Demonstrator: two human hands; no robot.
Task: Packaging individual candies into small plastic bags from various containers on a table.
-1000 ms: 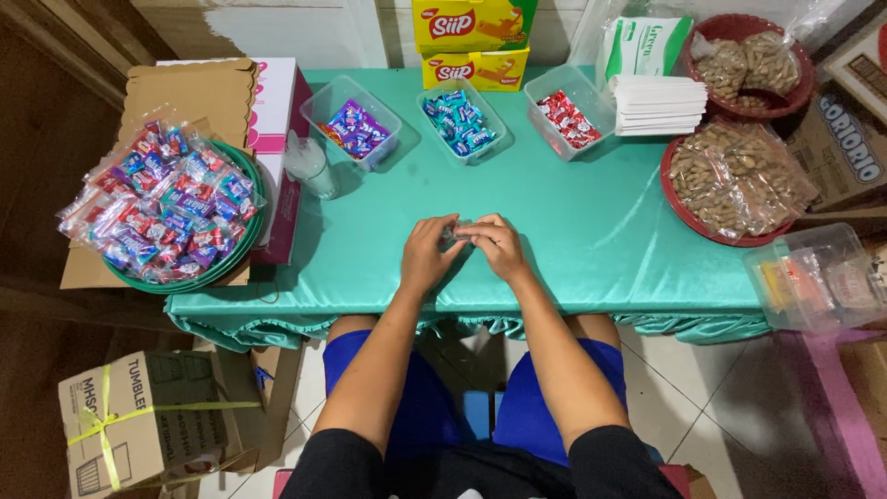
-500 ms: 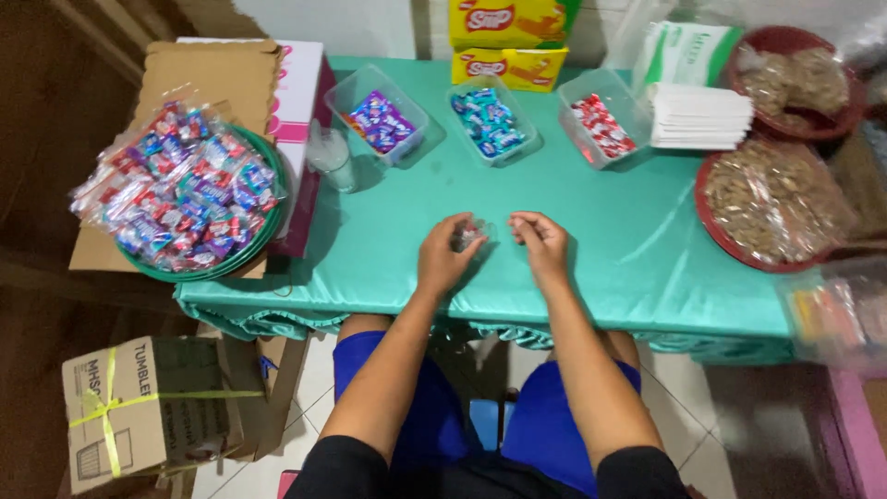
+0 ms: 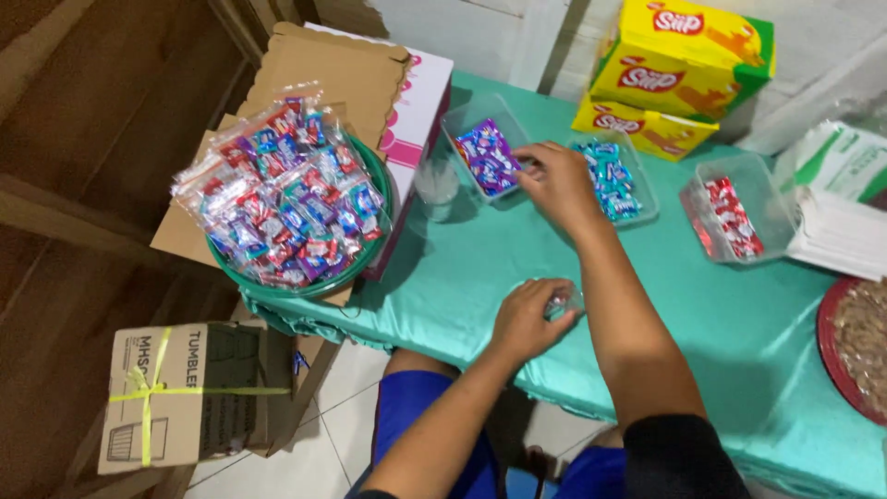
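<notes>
Two hands busy: left hand (image 3: 523, 321) closed on small clear bag (image 3: 562, 301) on worktop (image 3: 739, 342); right hand (image 3: 557, 180) pinching at tub w/ purple candies (image 3: 486, 155).

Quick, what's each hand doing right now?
Left hand: closed on a small clear bag.
Right hand: reaching into the tub of purple candies; grip cannot be told.

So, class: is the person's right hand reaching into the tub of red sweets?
No: the right hand is at the tub of purple sweets.
</notes>
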